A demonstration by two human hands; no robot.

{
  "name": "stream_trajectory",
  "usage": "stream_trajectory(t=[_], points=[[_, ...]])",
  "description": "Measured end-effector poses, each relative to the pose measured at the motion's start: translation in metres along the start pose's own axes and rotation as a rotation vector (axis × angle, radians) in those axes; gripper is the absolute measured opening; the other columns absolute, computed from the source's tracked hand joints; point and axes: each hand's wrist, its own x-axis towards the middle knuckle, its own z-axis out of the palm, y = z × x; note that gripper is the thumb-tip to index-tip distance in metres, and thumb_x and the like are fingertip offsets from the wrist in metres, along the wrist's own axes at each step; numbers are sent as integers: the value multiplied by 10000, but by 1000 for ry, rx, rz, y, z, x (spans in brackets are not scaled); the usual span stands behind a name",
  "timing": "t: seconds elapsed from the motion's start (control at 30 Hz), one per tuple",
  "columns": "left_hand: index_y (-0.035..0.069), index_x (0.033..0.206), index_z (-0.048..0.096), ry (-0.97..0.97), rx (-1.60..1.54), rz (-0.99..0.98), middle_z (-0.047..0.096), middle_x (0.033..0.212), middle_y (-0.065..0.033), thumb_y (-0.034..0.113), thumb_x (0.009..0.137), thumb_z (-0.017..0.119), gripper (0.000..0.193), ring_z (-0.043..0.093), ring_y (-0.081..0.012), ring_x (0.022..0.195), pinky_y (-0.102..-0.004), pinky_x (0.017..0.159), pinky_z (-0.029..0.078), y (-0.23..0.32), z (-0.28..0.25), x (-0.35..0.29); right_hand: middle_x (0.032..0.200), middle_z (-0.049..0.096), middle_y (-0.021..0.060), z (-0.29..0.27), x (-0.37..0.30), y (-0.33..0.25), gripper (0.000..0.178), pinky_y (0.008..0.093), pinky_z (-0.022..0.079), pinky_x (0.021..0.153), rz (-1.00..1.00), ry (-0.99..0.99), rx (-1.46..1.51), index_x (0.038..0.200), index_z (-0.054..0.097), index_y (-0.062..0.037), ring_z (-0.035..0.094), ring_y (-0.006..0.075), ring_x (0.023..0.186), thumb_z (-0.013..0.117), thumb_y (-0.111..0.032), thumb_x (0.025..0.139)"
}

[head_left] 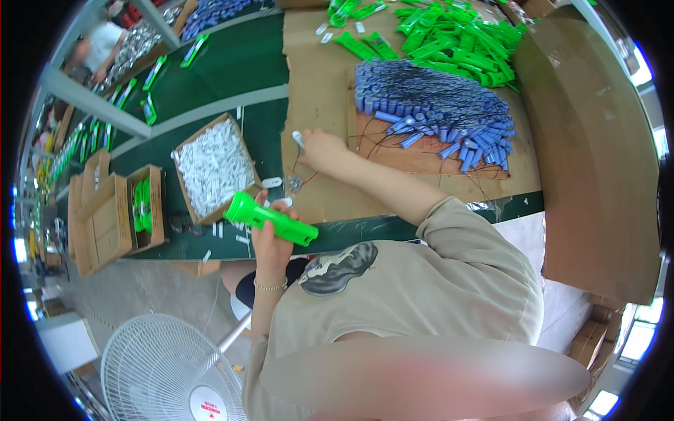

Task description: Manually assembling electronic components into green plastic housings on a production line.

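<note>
My left hand (269,244) is wrapped round a bright green flashlight housing (284,228), which lies tilted across it above the table's front edge. Further out over the cardboard, my right hand (323,151) pinches a small white plastic piece (298,139). Just below that hand, a small silvery part (295,184) with thin wires rests on the cardboard. A flat white piece (272,182) lies beside the open carton (184,193), which is full of small white plastic parts (214,165).
Blue wired battery cells (428,102) are heaped at the right, with green housings (463,42) piled behind. A tall cardboard sheet (590,154) borders the right side. Green flashlights (154,72) lie on the green belt at the left. A fan (168,368) stands behind, lower left.
</note>
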Motion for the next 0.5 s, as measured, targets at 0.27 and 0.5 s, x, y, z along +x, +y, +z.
stream_trajectory(t=[0.27,0.5], points=[[116,1375,272,126,58,53,518,1050,-85,220,851,650,654,525,-239,922,-438,842,446,12,-21,-23,780,665,179,-79,58,60,207,387,518,683,31,178,225,851,690,-51,654,299,707,608,-205,738],[113,1380,284,112,8,74,517,1071,-83,186,863,617,620,511,-231,949,-441,864,433,14,-20,-20,820,649,173,-335,112,349,359,369,490,715,416,1045,-44,1010,624,48,625,239,798,619,-260,824]])
